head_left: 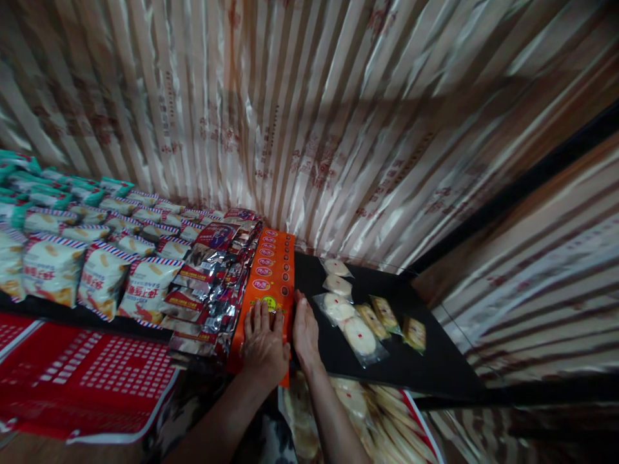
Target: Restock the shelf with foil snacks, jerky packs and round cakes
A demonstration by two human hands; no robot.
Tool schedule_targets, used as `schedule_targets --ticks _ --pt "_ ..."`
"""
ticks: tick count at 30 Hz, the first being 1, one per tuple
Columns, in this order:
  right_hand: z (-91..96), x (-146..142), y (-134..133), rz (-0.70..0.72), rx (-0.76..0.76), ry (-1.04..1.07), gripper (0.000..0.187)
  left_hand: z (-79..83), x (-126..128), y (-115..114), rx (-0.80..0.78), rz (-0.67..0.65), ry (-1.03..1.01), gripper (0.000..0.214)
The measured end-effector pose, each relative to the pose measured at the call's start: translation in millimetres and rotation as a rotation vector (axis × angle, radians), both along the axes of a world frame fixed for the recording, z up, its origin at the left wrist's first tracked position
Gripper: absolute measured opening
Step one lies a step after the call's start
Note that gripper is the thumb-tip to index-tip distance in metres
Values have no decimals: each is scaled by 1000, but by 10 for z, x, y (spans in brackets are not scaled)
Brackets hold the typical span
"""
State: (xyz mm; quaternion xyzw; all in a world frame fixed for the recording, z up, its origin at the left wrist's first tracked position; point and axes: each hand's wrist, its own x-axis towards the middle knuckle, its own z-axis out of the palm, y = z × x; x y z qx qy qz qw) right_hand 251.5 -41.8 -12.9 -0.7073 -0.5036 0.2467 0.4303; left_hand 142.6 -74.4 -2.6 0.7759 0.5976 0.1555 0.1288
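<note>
A stack of orange snack packets (261, 283) with round pink logos stands on the black shelf. My left hand (264, 341) lies on its near top end, fingers spread. Against the stack's right side rests my right hand (305, 328), held on edge with its fingers straight and close together. Directly left of the orange packets are piled dark red snack packets (207, 277). To the right, several round white cakes in clear wrappers (360, 335) and several yellow wrapped pastries (385, 314) lie loose on the shelf.
White snack bags (149, 290) and green bags (43, 183) fill the shelf's left side. A red plastic basket (111, 386) is below at left. Below at right, a container holds packaged food (387, 419). A pleated printed curtain (290, 129) hangs behind the black shelf (435, 374).
</note>
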Motion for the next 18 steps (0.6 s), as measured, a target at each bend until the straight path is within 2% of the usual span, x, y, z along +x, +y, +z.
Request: schedule_targets --ticks 6,12,18 --pt "-35 14 2 -14 53 39 81 22 0 12 -17 2 -43 60" --pt "-18 32 -37 -52 86 106 79 19 -25 -41 43 21 -125 55" --pt "7 -11 -295 -48 159 109 71 -8 -44 -217 132 20 -217 55"
